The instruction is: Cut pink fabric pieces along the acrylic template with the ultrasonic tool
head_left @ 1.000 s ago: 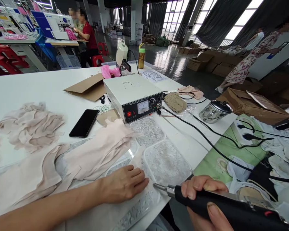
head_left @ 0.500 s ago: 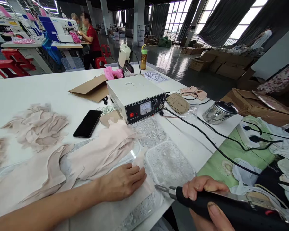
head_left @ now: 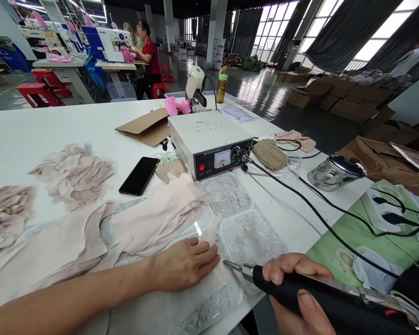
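Observation:
My left hand (head_left: 188, 265) presses down on thin beige fabric (head_left: 132, 304), its fingers bent and held together. A glare beside the knuckles suggests a clear plate there; whatever lies beneath the fingers is hidden. Wrapped around the black handle of an ultrasonic cutter (head_left: 310, 295) is my right hand (head_left: 296, 274). The cutter's thin metal tip points left, close to my left fingertips, at the fabric's right side. Under the fabric lie worn, greyish clear mats (head_left: 253, 235). A stack of beige fabric pieces (head_left: 160, 211) sits just beyond my left hand.
Behind the stack stands the control box (head_left: 223, 159), with a black cable (head_left: 307, 211) running right. A phone (head_left: 138, 176), cut fabric piles (head_left: 75, 174), brown card patterns (head_left: 270, 154) and a metal-lidded pot (head_left: 337, 172) occupy the white table. People sit at sewing machines behind.
The view has turned slightly left, so things appear farther right. The cutter tip has moved up along the fabric, closer to my left fingers. My left hand stays pressed down.

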`<state>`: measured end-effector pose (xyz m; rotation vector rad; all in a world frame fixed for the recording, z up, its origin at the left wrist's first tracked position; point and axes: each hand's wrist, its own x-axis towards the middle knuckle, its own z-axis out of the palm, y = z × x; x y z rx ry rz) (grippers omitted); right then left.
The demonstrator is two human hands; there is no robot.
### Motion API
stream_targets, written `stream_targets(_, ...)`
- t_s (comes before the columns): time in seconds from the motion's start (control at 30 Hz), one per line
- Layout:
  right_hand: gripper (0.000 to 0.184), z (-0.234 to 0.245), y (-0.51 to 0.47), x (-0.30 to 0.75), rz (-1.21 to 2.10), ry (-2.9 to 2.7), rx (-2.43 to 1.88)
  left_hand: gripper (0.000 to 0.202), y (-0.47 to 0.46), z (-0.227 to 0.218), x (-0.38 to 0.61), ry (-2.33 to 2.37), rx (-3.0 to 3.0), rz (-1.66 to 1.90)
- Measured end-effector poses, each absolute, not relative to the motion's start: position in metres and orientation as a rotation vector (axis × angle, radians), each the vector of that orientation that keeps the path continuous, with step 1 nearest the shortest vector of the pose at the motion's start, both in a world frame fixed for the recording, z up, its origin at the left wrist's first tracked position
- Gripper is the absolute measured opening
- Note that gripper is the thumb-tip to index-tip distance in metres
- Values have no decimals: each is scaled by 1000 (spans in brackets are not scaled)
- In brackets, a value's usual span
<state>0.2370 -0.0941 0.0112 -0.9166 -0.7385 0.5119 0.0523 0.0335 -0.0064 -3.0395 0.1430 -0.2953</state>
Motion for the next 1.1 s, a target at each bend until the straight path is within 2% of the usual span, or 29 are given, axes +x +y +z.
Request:
stream_targets(0.6, 11, 8, -90, 239, 503, -834, -905, 33, 34, -3, 53, 144, -3028, -368)
stream_targets(0.8, 14, 13, -103, 237, 499, -758, -884, 30, 28, 2, 43, 149, -3091, -503)
stream_targets(1.1, 11, 10, -118, 245, 581, -843, -922, 31, -1, -2, 36, 27, -3178, -403)
